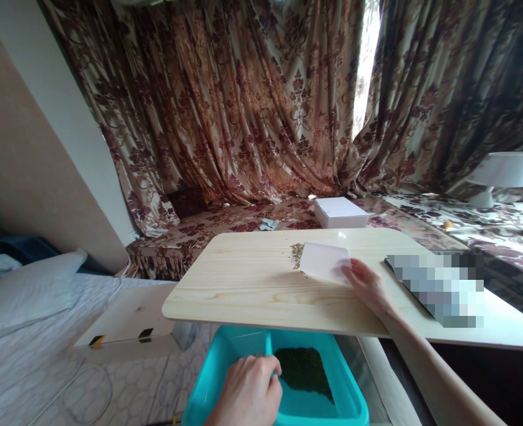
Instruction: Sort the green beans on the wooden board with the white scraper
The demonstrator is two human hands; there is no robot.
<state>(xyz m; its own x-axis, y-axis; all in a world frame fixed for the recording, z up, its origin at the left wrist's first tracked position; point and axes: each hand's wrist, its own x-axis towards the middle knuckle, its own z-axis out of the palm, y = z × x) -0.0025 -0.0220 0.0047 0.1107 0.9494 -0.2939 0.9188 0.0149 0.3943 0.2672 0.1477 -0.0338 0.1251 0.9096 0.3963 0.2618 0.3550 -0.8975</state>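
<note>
The white card (pixel 323 259), pinched in the right hand (pixel 368 285), extends left to the dried flakes (pixel 296 254), while the left hand (pixel 252 387) curls over the teal tub (pixel 348 387), grip unclear.

Floral curtains (pixel 244 106) w/ bright gap (pixel 366 65), wall (pixel 26 130) & bed (pixel 31 325) L, wht lamp (pixel 503 169) R

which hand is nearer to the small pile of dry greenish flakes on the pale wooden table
Right hand, gripping a flat white card beside the pile; the left hand is farther, at the turquoise plastic bin.
</note>
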